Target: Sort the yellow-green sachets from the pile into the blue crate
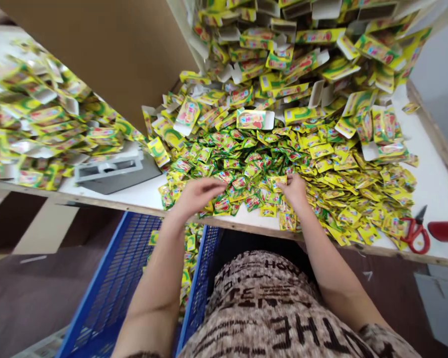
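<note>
My right hand (296, 193) pinches a small yellow sachet (278, 183) between thumb and fingertips, just above the near edge of the pile. To its left, my left hand (201, 195) reaches over green-and-yellow sachets (239, 184) with its fingers stretched out; nothing shows in it, and whether the fingertips touch a sachet I cannot tell. Mostly yellow sachets (351, 189) spread out to the right of my right hand. Behind the sachets lie many small yellow printed boxes (255, 119), some with white flaps open.
Red-handled scissors (416, 233) and a red object (446, 231) lie at the table's right edge. A large cardboard box (123, 54) stands at back left, near a grey tray-like piece (112, 171). More boxes (48, 119) lie farther left. Below is a blue crate (108, 278) holding yellow boxes.
</note>
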`<action>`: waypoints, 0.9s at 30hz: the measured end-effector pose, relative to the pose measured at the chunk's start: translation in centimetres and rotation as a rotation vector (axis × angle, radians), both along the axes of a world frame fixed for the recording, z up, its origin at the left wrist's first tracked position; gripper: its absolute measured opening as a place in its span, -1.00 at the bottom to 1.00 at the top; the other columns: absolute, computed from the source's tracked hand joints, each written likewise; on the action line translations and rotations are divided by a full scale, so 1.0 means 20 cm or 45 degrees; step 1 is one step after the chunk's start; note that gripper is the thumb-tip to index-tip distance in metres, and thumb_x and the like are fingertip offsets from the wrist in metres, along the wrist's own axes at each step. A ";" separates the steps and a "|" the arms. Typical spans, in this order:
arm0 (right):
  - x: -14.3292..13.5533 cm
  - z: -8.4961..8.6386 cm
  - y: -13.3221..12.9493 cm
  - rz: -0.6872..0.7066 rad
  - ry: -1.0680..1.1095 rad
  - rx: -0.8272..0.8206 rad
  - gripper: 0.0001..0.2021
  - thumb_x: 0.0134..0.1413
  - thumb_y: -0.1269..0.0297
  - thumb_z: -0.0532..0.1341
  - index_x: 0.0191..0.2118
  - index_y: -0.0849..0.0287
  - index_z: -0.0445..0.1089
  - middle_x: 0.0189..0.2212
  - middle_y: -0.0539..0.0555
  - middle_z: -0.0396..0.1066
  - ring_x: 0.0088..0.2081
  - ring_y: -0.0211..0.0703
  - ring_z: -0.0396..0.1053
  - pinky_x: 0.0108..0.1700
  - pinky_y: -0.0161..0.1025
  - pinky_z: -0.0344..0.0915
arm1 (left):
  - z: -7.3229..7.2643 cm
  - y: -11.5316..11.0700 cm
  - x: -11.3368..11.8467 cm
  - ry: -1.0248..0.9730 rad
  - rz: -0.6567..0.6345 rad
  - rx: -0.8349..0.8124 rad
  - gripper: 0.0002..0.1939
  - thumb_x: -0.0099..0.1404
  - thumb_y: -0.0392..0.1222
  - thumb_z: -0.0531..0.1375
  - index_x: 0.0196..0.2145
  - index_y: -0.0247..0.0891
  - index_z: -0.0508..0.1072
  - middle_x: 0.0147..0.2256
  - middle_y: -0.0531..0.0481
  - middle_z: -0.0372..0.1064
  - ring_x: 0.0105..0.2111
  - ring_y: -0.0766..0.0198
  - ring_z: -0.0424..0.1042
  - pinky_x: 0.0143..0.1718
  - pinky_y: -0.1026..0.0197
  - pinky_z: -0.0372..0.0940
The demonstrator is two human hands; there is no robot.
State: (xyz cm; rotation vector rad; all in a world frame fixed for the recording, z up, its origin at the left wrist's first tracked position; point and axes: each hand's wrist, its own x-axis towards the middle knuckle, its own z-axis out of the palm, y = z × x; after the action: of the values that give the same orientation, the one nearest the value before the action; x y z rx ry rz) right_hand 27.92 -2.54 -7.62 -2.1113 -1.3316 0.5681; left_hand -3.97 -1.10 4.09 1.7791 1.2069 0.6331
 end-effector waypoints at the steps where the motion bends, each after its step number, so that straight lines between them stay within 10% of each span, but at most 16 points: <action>1: 0.00 0.01 0.00 0.007 -0.028 -0.019 -0.56 -0.10 0.18 0.34 -0.08 0.30 0.39 -0.28 0.21 0.47 -0.22 0.05 0.43 -0.08 -0.03 0.33 | 0.02 0.13 0.11 -0.007 0.043 0.167 -0.75 0.23 -0.06 0.23 -0.21 -0.23 0.59 -0.21 -0.10 0.56 -0.20 0.14 0.51 -0.04 0.08 0.36; 6: 0.00 0.02 0.01 -0.032 -0.033 -0.028 -0.51 -0.12 0.12 0.34 -0.07 0.31 0.41 -0.29 0.23 0.49 -0.25 0.04 0.44 -0.16 -0.10 0.31 | 0.04 0.70 0.52 0.210 0.150 0.811 -0.54 0.21 -0.30 0.20 0.09 -0.23 0.38 0.11 -0.21 0.33 0.18 -0.04 0.22 0.20 -0.20 0.10; 11: 0.01 0.00 -0.03 0.017 0.115 0.117 -0.62 -0.24 -0.01 0.37 -0.38 0.22 0.44 -0.48 0.05 0.39 -0.42 -0.11 0.35 -0.30 -0.18 0.27 | 0.10 0.86 0.67 0.478 0.018 0.909 -0.40 0.18 -0.35 0.22 0.17 -0.38 0.21 0.15 -0.33 0.19 0.27 -0.21 -0.01 0.26 -0.39 -0.28; 16: -0.01 0.09 -0.14 0.049 0.284 0.369 -0.71 -0.16 0.08 0.35 -0.35 0.18 0.40 -0.47 0.00 0.39 -0.40 -0.16 0.32 -0.27 -0.18 0.30 | 0.09 0.51 0.59 0.415 0.207 0.858 -0.37 0.18 -0.29 0.23 0.18 -0.39 0.15 0.10 -0.30 0.19 0.19 -0.15 0.13 0.23 -0.20 0.01; 21: -0.03 0.29 -0.18 -0.144 0.734 0.700 -0.63 -0.05 0.13 0.34 -0.12 0.19 0.39 -0.30 0.07 0.51 -0.32 -0.16 0.45 -0.21 -0.19 0.38 | -0.21 -0.05 0.55 0.287 0.024 0.504 -0.32 0.07 -0.26 0.26 0.16 -0.24 0.20 0.00 -0.16 0.32 0.01 0.01 0.35 0.06 0.00 0.29; 27: -0.11 0.35 -0.21 0.343 0.332 0.458 -0.79 0.01 0.27 0.27 -0.19 0.13 0.51 -0.24 0.07 0.52 -0.21 -0.09 0.45 -0.08 -0.16 0.36 | -0.44 -0.32 0.66 0.169 0.241 0.274 -0.30 0.04 -0.26 0.27 0.16 -0.25 0.22 -0.02 -0.20 0.31 0.03 -0.04 0.33 0.09 -0.03 0.25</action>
State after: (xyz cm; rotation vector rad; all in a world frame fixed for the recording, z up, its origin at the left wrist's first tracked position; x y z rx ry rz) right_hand 25.64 -6.69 -0.68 -1.5275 -1.4510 0.6347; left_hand 9.13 -7.55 -4.68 1.9233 1.4559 0.7894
